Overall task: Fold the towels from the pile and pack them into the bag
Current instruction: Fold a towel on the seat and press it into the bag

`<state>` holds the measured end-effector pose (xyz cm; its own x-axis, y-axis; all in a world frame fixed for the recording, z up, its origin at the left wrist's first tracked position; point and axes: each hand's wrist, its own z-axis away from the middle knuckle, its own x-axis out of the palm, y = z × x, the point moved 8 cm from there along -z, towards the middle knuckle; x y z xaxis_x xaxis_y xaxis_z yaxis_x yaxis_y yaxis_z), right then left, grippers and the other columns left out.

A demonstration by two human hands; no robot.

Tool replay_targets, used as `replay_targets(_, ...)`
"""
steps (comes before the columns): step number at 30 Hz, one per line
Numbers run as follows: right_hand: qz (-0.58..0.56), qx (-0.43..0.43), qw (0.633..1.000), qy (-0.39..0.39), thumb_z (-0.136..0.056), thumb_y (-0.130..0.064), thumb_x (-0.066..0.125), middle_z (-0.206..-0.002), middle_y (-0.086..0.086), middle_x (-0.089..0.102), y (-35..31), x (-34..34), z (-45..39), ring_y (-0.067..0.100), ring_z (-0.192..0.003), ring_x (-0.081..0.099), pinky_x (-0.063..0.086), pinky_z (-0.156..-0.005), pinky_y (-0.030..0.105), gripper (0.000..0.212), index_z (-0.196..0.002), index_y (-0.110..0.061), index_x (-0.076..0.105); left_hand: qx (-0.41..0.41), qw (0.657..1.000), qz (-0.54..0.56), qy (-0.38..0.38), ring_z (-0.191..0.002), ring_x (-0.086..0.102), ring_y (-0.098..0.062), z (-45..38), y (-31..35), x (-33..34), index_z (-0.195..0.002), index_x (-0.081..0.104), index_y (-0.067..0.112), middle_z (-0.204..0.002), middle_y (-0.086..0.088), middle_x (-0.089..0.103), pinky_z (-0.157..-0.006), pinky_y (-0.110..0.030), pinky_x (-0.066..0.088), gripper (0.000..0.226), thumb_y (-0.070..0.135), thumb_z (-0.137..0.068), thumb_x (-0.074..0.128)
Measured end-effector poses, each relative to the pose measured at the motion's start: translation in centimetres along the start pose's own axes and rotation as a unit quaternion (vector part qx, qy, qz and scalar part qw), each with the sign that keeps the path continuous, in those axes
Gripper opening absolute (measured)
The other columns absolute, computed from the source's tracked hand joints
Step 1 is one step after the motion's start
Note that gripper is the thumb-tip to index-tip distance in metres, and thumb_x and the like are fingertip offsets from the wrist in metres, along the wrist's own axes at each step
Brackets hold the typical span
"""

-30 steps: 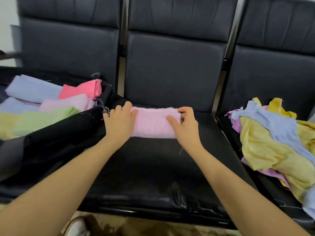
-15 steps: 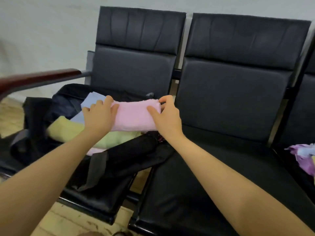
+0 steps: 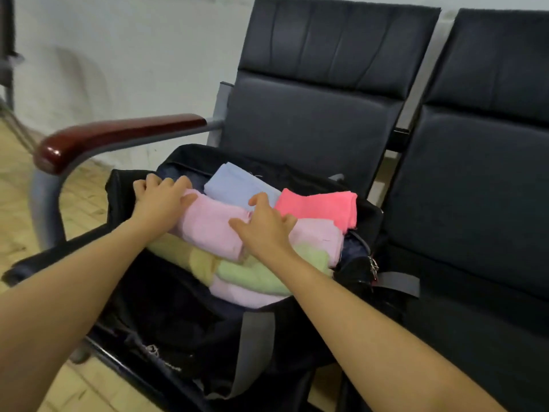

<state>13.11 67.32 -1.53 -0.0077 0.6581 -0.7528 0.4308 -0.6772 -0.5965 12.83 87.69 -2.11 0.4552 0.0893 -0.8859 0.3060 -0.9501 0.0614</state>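
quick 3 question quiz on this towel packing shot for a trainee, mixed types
1. True or false: the light pink towel lies in the black bag.
2. The bright pink towel sits on which side of the right hand? A left B right
3. Fill in: the bag rests on a black ___.

Key
1. True; both hands press on it, left hand at its far end.
2. B
3. Chair seat.

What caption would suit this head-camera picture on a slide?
Both hands, left and right, press a folded pink towel onto folded towels in an open black bag on a chair.
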Motion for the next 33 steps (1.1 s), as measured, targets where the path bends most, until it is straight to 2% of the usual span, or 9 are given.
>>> replay_targets(5, -0.002, 0.024, 0.999, -0.034, -0.09, -0.032, 0.056, -0.101, 0.003, 0.063, 0.5, 4.1, -0.6, 0.027, -0.105, 0.053, 0.017, -0.081, 0.037, 0.028, -0.108, -0.015, 0.045, 0.009, 0.999, -0.033, -0.015, -0.108, 0.04, -0.034, -0.1, -1.9, 2.3, -0.122, 0.053, 0.017, -0.113, -0.013, 0.058, -0.088, -0.042, 0.023, 0.034, 0.038, -0.098, 0.044)
replay_targets(8, 0.03, 0.034, 0.998, -0.042, -0.092, -0.035, 0.054, -0.112, 0.003, 0.062, 1.3, 5.7, -0.1, 0.025, -0.111, 0.051, 0.019, -0.088, 0.038, 0.03, -0.114, -0.015, 0.046, 0.054, 0.995, 0.017, 0.082, -0.102, 0.044, -0.037, 1.0, -1.1, 1.5, -0.12, 0.058, 0.011, -0.111, -0.02, 0.056, -0.086, -0.05, 0.032, 0.034, 0.023, -0.089, 0.06)
replay_targets(11, 0.006, 0.042, 0.999, -0.027, -0.092, -0.036, 0.054, -0.116, -0.002, 0.061, 1.7, 5.9, 0.2, 0.023, -0.114, 0.051, 0.017, -0.092, 0.036, 0.031, -0.115, -0.016, 0.046, 0.184, 0.967, 0.055, 0.166, -0.106, 0.048, -0.03, 3.4, 1.7, 0.1, -0.115, 0.059, 0.011, -0.114, -0.016, 0.061, -0.086, -0.044, 0.037, 0.038, 0.026, -0.084, 0.043)
replay_targets(13, -0.005, 0.047, 0.998, -0.028, -0.092, -0.037, 0.054, -0.116, -0.004, 0.062, 1.8, 6.0, 0.1, 0.021, -0.115, 0.051, 0.017, -0.092, 0.036, 0.03, -0.115, -0.018, 0.047, 0.188, 0.98, 0.045, 0.045, -0.123, 0.048, -0.032, 4.1, 2.2, 2.4, -0.119, 0.062, 0.012, -0.127, -0.016, 0.058, -0.098, -0.045, 0.036, 0.054, 0.04, -0.087, 0.029)
replay_targets(16, 0.073, 0.034, 0.996, -0.04, -0.092, -0.041, 0.05, -0.115, -0.002, 0.061, 1.6, 6.7, 0.2, 0.024, -0.115, 0.046, 0.02, -0.091, 0.039, 0.028, -0.111, -0.021, 0.049, 0.069, 0.99, 0.026, -0.12, -0.147, 0.004, -0.032, 4.6, 0.0, 5.5, -0.148, 0.031, 0.027, -0.159, -0.01, 0.015, -0.117, -0.042, 0.003, 0.076, 0.055, -0.083, 0.004)
replay_targets(21, 0.215, -0.023, 0.976, -0.03, -0.095, -0.049, 0.043, -0.139, 0.006, 0.034, 1.9, 7.0, -0.1, 0.029, -0.119, 0.034, 0.023, -0.097, 0.041, 0.044, -0.135, -0.033, 0.042, 0.057, 0.986, -0.018, -0.154, -0.148, -0.002, -0.025, 3.4, -0.3, 6.5, -0.152, 0.015, 0.029, -0.161, -0.005, 0.002, -0.117, -0.035, -0.002, 0.082, 0.058, -0.077, -0.002)
replay_targets(26, 0.252, -0.041, 0.957, -0.14, -0.101, -0.047, 0.026, -0.159, 0.002, 0.015, 2.8, 9.0, -0.1, 0.027, -0.145, 0.007, 0.0, -0.114, 0.047, 0.046, -0.145, -0.038, 0.034, 0.092, 0.983, -0.052, -0.153, -0.147, -0.004, -0.022, 3.9, -0.1, 7.0, -0.153, 0.01, 0.03, -0.161, -0.001, 0.003, -0.116, -0.036, -0.006, 0.098, 0.061, -0.064, -0.021)
replay_targets(30, 0.284, -0.042, 0.946, -0.152, -0.101, -0.049, 0.023, -0.147, 0.005, 0.034, 2.6, 8.1, 0.4, 0.03, -0.137, 0.02, 0.0, -0.113, 0.05, 0.048, -0.144, -0.034, 0.034, 0.084, 0.981, -0.036, -0.173, -0.147, -0.004, -0.023, 3.9, 0.7, 5.8, -0.152, 0.015, 0.03, -0.161, 0.0, 0.005, -0.117, -0.039, -0.006, 0.087, 0.062, -0.074, -0.009)
replay_targets(33, 0.296, -0.058, 0.947, -0.112, -0.099, -0.053, 0.028, -0.137, 0.006, 0.044, 2.2, 5.1, 0.8, 0.03, -0.128, 0.033, 0.008, -0.109, 0.05, 0.048, -0.138, -0.029, 0.041, 0.085, 0.987, -0.047, -0.127, -0.146, 0.012, -0.024, 3.4, 2.5, 3.1, -0.151, 0.023, 0.026, -0.159, -0.002, 0.016, -0.117, -0.041, 0.005, 0.065, 0.056, -0.094, 0.013)
